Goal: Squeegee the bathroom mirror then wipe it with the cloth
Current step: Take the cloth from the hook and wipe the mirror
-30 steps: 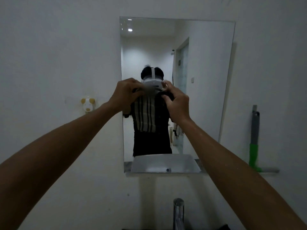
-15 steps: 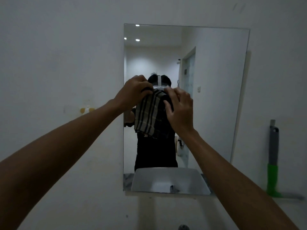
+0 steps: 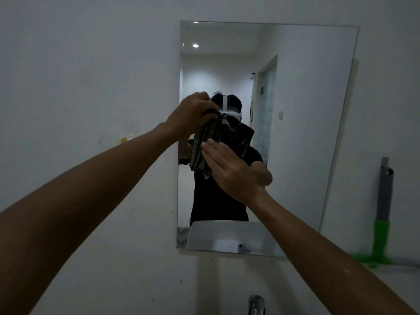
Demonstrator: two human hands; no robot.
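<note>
Left grip [image 3: 193, 114] pinches the cloth [image 3: 204, 146] at 12 o'clock; right hand [image 3: 229, 169], now flattened, presses it onto the mirror [image 3: 306, 133]: wiping begins.

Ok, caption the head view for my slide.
Left hand grips a striped cloth against the bathroom mirror, right hand flat on it; green-handled squeegee leans aside.

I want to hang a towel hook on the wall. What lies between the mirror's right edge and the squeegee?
In the head view, only bare white wall separates the mirror from the squeegee leaning to its right.
</note>
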